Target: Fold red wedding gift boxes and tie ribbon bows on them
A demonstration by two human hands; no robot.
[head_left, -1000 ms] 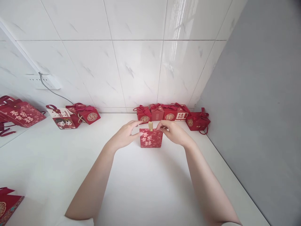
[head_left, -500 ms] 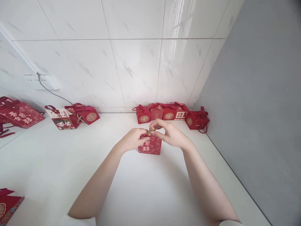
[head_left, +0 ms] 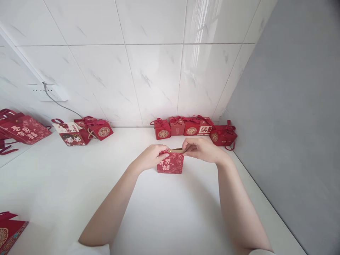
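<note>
Small red box (head_left: 170,165) gripped by left hand (head_left: 151,157); right hand (head_left: 203,149) pinches tan strap (head_left: 175,151). Probably light, crushable card: hold sides.

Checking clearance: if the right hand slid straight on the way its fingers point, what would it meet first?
Probably the left hand, past the tan tab the right hand pinches atop the red box.

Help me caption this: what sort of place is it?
Probably a home or small workshop counter: white countertop, glossy white marble-look wall tiles, and a row of small red paper gift boxes against them.
</note>
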